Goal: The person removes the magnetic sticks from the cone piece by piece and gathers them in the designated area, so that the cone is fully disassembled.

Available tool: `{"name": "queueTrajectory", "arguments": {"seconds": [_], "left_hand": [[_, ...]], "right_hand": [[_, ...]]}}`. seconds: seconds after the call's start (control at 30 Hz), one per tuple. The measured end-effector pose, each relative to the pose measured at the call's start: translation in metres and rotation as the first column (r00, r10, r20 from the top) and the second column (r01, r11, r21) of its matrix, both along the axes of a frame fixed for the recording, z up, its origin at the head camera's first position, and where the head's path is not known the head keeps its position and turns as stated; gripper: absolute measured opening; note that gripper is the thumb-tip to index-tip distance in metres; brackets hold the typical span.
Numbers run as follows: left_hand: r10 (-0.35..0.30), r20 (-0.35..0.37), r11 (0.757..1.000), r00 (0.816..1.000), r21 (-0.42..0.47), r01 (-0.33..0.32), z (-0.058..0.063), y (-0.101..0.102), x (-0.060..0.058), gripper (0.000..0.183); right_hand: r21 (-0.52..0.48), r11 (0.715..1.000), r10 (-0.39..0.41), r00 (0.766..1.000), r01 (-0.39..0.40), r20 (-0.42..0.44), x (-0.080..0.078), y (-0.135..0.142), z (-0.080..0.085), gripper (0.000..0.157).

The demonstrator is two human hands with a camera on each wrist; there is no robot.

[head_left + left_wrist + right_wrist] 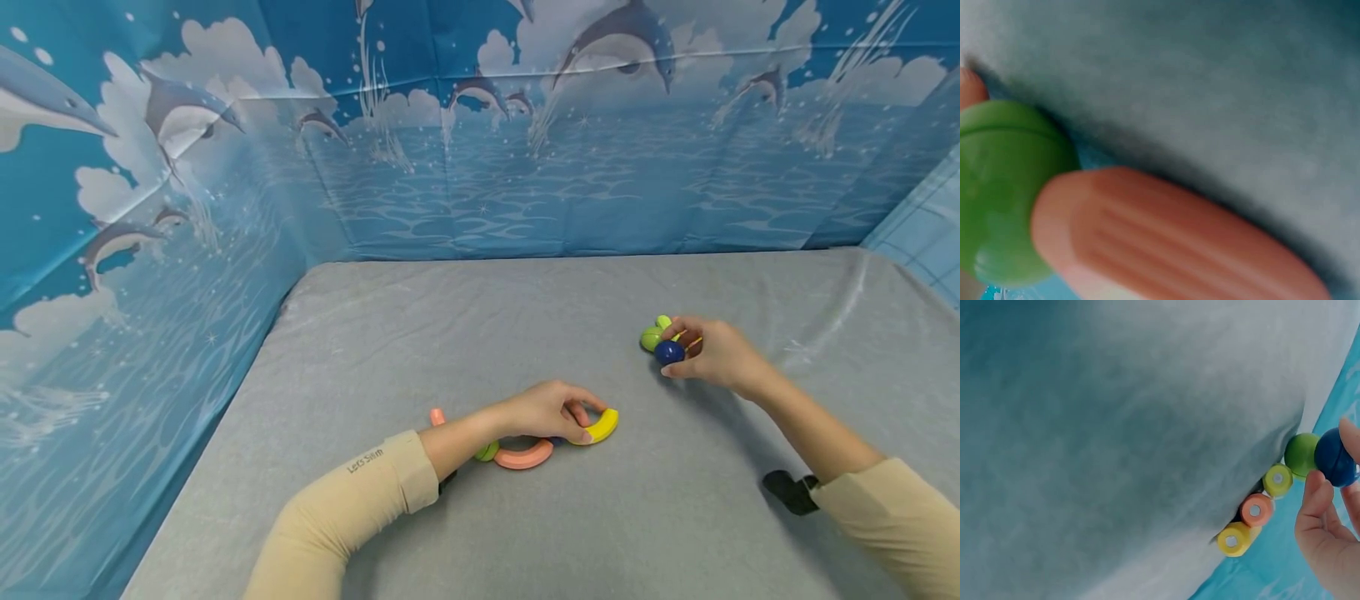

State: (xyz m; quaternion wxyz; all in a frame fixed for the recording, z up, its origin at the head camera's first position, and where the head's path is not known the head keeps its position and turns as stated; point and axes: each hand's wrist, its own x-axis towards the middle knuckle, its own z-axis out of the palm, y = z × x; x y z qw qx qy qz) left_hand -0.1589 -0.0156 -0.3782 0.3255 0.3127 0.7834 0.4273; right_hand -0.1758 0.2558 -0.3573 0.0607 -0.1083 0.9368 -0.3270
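In the head view my left hand (551, 412) pinches a yellow curved toy rod (602, 427) at the end of a joined row on the cloth. The row also has an orange curved rod (523, 457), a green ball (487, 452) and a dark blue ball (557, 439), partly hidden by the hand. My right hand (712, 354) holds another dark blue ball (669, 352) between thumb and fingers. Beside it lie a green ball (651, 338) and a yellow-green rod (663, 322). Close up in the left wrist view are the green ball (1013, 194) and orange rod (1179, 234).
Grey cloth (525, 533) covers the table. A blue dolphin-print curtain (480, 183) hangs behind and at the left. Another orange rod end (437, 417) shows beyond my left forearm. In the right wrist view, yellow (1231, 540) and orange (1255, 510) rod ends have silvery centres.
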Motion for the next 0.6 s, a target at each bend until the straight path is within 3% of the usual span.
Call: {"name": "queueTrajectory", "arguments": {"seconds": [0.6], "left_hand": [[0.013, 0.022, 1.0, 1.0, 0.009, -0.013, -0.0002, 0.0007, -0.0005, 0.043]], "right_hand": [[0.044, 0.998, -0.047, 0.998, 0.049, -0.047, -0.0035, -0.0008, -0.0071, 0.046]]}}
